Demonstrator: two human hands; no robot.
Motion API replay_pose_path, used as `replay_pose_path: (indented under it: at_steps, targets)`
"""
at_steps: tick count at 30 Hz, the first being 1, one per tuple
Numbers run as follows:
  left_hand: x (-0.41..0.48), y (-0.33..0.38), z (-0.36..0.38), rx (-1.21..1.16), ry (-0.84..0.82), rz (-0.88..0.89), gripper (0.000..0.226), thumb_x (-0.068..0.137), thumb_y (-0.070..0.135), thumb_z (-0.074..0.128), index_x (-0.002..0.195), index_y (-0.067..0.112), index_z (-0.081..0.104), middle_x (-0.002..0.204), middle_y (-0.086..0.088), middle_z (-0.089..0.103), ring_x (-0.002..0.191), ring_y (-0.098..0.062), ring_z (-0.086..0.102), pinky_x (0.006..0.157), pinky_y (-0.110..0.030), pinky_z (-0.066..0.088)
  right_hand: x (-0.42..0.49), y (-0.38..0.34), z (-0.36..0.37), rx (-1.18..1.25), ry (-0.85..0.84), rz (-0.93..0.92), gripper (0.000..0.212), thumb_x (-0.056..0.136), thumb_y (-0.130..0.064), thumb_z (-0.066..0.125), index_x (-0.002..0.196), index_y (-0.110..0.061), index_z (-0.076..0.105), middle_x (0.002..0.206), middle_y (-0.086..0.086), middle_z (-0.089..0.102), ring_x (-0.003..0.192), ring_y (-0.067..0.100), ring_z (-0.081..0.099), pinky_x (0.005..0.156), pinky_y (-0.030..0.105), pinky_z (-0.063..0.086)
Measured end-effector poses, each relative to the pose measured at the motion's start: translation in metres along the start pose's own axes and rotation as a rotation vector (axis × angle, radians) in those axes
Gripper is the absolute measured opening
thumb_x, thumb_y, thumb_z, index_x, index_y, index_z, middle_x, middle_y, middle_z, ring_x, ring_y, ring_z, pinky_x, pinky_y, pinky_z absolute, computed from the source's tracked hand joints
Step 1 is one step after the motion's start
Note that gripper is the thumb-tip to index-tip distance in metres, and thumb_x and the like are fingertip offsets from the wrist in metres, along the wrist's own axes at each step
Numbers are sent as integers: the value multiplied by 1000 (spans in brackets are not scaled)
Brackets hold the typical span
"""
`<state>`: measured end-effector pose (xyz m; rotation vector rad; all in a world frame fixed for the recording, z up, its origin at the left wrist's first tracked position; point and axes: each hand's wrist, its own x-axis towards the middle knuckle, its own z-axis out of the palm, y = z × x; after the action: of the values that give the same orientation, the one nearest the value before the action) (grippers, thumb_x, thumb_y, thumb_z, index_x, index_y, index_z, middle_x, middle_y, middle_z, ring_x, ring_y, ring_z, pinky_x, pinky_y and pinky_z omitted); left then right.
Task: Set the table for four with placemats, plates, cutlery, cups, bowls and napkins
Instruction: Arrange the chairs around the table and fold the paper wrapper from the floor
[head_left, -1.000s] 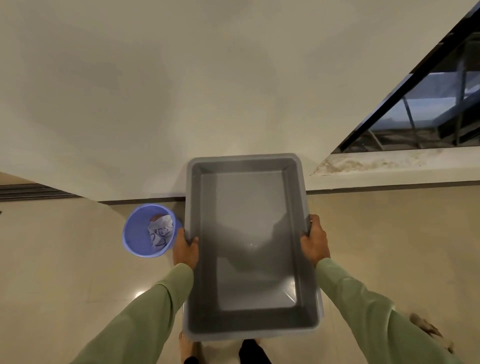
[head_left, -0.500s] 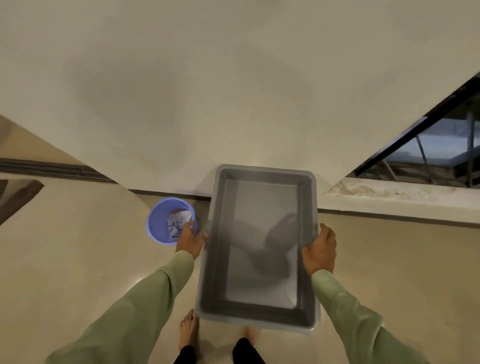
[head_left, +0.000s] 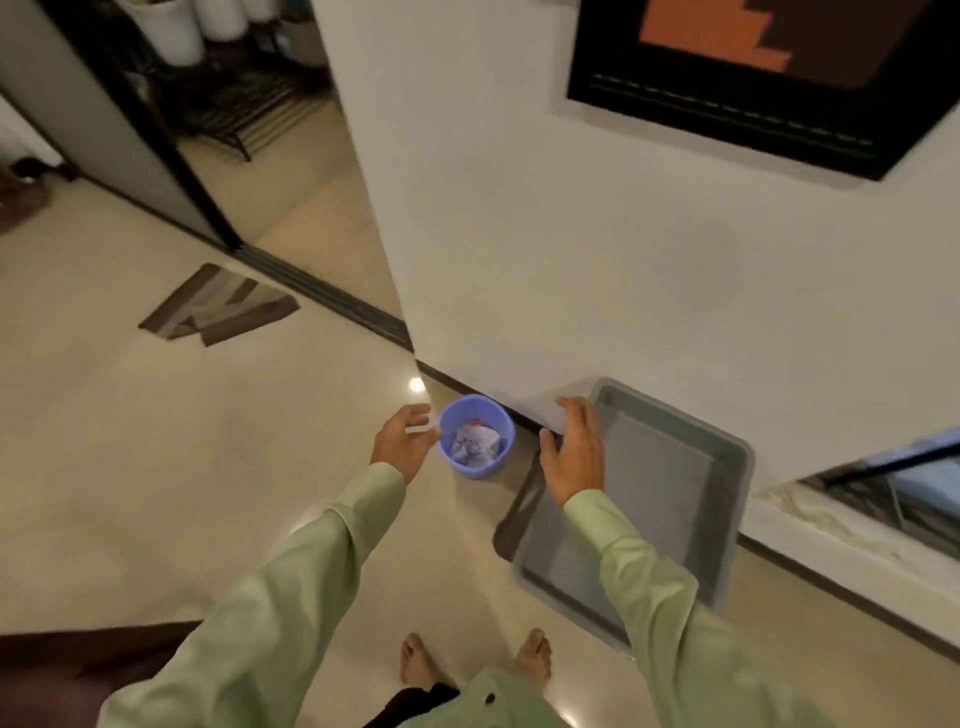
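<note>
Grey plastic, the tub (head_left: 670, 483) lies on the pale glossy floor (head_left: 208, 441) at the right, its far end against the foot of the white wall (head_left: 571, 260), and nothing shows inside it. The right hand (head_left: 574, 452) is over the tub's left rim with fingers straight and spread, gripping nothing; whether it touches the rim cannot be told. The left hand (head_left: 402, 441) hangs in the air just left of a small blue bin (head_left: 470, 470), fingers loosely curled and holding nothing. The bin stands on the floor between the two hands, close to the wall's corner, with crumpled paper (head_left: 475, 441) in it. Both arms wear light green sleeves (head_left: 291, 597), and two bare feet (head_left: 418, 660) show at the near edge. Farther left a brown-and-beige striped mat (head_left: 218, 306) lies on the floor near a dark door track. High on the wall hangs a dark-framed picture (head_left: 753, 67) with an orange shape. At the far left, white pots (head_left: 171, 26) sit on a black rack (head_left: 244, 98).
</note>
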<state>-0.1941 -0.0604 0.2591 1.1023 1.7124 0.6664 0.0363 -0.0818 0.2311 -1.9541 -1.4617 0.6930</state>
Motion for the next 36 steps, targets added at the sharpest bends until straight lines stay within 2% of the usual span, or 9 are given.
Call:
replay_pose_path:
  at_steps: [2,4,8,12,18,25,29,36]
  targets:
    - [-7,-5,-50,-34,71,34,34,93,12,64,126,11,58,118,-4,58,93,-17,59,65,-9,41,2,-49,22,13,-54,-82,42,89,-7,62,130,-9,52,137,10,47,125,28,48,102,31,40]
    - [-13,-19,-103,-70,154,59,33,93,14,64,126,14,58,118,-3,59,96,-17,60,65,-8,41,-1,-100,52,19,-129,-180,38,91,-8,61,129,-12,52,134,5,48,122,23,50,98,24,40]
    - [-24,-53,-196,-136,331,44,32,92,14,65,124,16,60,118,-3,61,96,-19,62,75,-20,44,-14,-192,118,70,-269,-349,37,90,-9,60,125,-14,54,129,3,51,120,22,51,104,36,43]
    - [-30,-88,-279,-193,503,-16,33,92,12,64,124,16,59,117,-2,61,94,-19,62,78,-24,45,-30,-275,193,66,-418,-550,37,88,-11,61,124,-16,56,127,0,53,118,20,52,101,31,41]
    - [-22,-142,-381,-252,760,-122,36,91,14,65,126,18,58,117,-1,61,100,-22,63,85,-30,49,-31,-382,311,34,-676,-752,37,89,-13,62,126,-18,56,129,-3,51,119,17,52,96,20,36]
    - [20,-180,-492,-344,1087,-287,36,91,16,67,125,25,57,116,2,61,103,-20,62,94,-41,51,3,-520,443,31,-921,-1008,39,92,-20,60,130,-23,52,132,-8,48,122,15,49,99,28,40]
    - [41,-182,-553,-379,1240,-352,36,91,15,66,125,23,57,116,1,62,103,-20,63,95,-41,51,19,-599,502,26,-1028,-1154,38,93,-22,59,130,-24,52,132,-11,48,121,13,48,95,24,37]
    - [74,-207,-659,-415,1467,-439,37,90,16,67,125,23,58,115,3,63,102,-17,63,92,-34,50,2,-720,617,27,-1185,-1352,38,93,-24,59,130,-25,52,131,-12,48,122,10,48,95,23,37]
